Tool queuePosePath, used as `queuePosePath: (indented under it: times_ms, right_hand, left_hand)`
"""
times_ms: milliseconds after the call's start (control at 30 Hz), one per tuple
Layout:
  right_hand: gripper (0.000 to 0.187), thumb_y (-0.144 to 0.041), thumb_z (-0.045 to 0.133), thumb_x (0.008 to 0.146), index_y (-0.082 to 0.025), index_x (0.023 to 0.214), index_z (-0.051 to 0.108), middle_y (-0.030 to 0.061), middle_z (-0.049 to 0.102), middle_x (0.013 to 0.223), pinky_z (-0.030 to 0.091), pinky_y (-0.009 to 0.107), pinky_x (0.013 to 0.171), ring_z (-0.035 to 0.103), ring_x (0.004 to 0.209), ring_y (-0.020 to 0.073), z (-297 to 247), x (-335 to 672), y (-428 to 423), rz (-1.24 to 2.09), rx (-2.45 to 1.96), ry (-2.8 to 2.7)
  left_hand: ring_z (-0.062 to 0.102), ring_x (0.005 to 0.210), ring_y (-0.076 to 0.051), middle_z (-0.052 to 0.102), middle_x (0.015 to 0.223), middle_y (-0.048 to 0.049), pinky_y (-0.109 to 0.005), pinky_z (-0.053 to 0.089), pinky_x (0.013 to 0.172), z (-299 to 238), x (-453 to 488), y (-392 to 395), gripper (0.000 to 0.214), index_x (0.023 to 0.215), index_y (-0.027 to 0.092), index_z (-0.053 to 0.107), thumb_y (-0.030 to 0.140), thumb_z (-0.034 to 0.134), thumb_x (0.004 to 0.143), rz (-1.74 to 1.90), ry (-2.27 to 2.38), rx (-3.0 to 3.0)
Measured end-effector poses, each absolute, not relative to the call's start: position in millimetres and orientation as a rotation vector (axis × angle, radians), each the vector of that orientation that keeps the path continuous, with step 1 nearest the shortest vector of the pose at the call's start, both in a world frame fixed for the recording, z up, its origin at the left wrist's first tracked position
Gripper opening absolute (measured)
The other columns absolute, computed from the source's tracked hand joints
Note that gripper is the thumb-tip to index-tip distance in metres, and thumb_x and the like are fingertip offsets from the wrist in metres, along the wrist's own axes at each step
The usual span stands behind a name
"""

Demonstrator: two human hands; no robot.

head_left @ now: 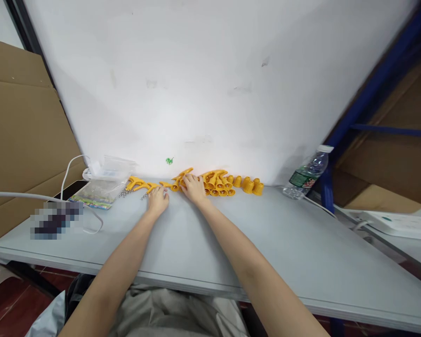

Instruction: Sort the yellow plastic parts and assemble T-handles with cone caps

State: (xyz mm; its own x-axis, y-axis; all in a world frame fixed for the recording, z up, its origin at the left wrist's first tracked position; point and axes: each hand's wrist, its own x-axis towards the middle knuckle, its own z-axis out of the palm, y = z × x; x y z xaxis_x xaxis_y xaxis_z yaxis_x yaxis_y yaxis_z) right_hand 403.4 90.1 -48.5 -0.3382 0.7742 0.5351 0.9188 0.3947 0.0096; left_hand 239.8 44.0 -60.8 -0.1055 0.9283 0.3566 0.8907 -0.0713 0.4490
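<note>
My left hand [158, 201] is at the back of the table, its fingers bent over a yellow corkscrew [150, 187] with a bare metal spiral. Close by on the right, my right hand [193, 188] closes over another yellow corkscrew [187, 172], whose lower part my fingers hide. Several yellow corkscrews with cone-shaped cups [219, 185] are stacked just right of that hand, open ends facing me. Farther right stand several loose yellow cups [252, 186]. More corkscrew pieces with bare spirals [135, 182] lie left of my left hand.
A white wall [224, 93] rises behind the grey table [287, 252]. On the left are a clear plastic bag [101, 191], a white cable [100, 220], a blurred-out item [58, 220] and a cardboard box [21, 131]. A water bottle [307, 175] leans right, near a power strip [400, 223].
</note>
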Motion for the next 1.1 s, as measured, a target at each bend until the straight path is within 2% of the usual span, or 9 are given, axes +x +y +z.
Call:
queuePosePath:
  times_ms: [267,433,667,767,933,1100]
  right_hand:
    - [0.037,-0.034,0.047,0.091,-0.017,0.122,0.059,0.0163,0.061,0.127,0.018,0.062,0.11,0.05,0.122,0.0329,-37,396,85,-0.249,-1.701,-2.154]
    - [0.052,-0.048,0.041,0.093,-0.018,0.136,0.05,0.0143,0.041,0.151,0.02,0.065,0.11,0.034,0.138,0.034,-21,417,90,-0.17,-1.671,-2.158]
    - [0.049,-0.03,0.032,0.093,-0.011,0.135,0.049,0.0182,0.041,0.149,0.02,0.063,0.111,0.034,0.138,0.0301,-9,515,102,-0.287,-1.877,-1.676]
    - [0.05,-0.027,0.03,0.093,-0.012,0.137,0.047,0.0182,0.036,0.153,0.013,0.068,0.111,0.025,0.143,0.0312,-25,561,102,-0.307,-2.04,-1.562]
    - [0.051,-0.032,0.031,0.094,-0.021,0.141,0.047,0.0173,0.029,0.156,-0.002,0.074,0.108,0.009,0.148,0.0357,-63,603,97,-0.104,-2.333,-1.632]
    - [0.055,-0.037,0.021,0.096,-0.026,0.143,0.047,0.0132,0.026,0.159,-0.01,0.074,0.106,-0.006,0.149,0.0339,-81,608,93,-0.028,-2.409,-1.673]
  left_hand:
    - [0.058,0.113,-0.024,0.067,0.111,-0.0092,-0.038,0.041,0.099,-65,240,46,0.023,0.102,0.019,0.066,0.014,0.05,0.085,0.947,2.072,2.055]
    - [0.059,0.111,-0.024,0.067,0.11,-0.0095,-0.038,0.042,0.099,-67,240,48,0.023,0.102,0.019,0.066,0.014,0.051,0.085,0.967,2.059,2.059]
    - [0.059,0.11,-0.024,0.067,0.11,-0.0093,-0.038,0.042,0.098,-69,240,48,0.024,0.102,0.019,0.066,0.014,0.05,0.085,0.978,2.031,2.07]
    - [0.059,0.11,-0.024,0.067,0.11,-0.0094,-0.038,0.043,0.098,-69,241,48,0.023,0.101,0.019,0.066,0.014,0.05,0.085,0.996,2.025,2.07]
    - [0.059,0.112,-0.024,0.067,0.111,-0.0093,-0.038,0.042,0.1,-67,241,48,0.023,0.101,0.019,0.065,0.014,0.051,0.084,0.975,2.037,2.046]
    - [0.059,0.111,-0.024,0.068,0.111,-0.009,-0.039,0.042,0.099,-67,241,47,0.024,0.102,0.019,0.066,0.014,0.05,0.084,0.981,2.032,2.061]
